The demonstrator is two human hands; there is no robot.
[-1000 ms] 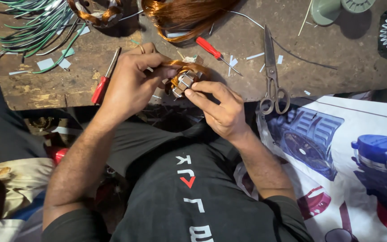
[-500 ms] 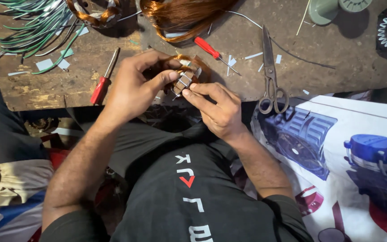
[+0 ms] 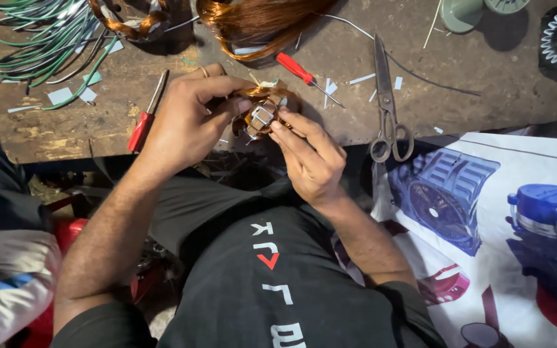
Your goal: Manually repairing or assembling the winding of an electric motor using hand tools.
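1. Step in hand, as I judge it: working the copper winding on the small motor coil (image 3: 262, 115), held just above the near edge of the surface (image 3: 66, 138). Best done w/ the piece kept steady in one hand and light fingertip pressure only, since thin wire kinks easily.
2. Left hand (image 3: 185, 119): curled tight round the coil's left side, thumb & fingers clamped on it.
3. Right hand (image 3: 311, 158): half closed, index & thumb tips pinching the coil's right edge.
4. Nearby: scissors (image 3: 388, 109) to the right, red screwdriver (image 3: 146, 116) to the left, neither touched.
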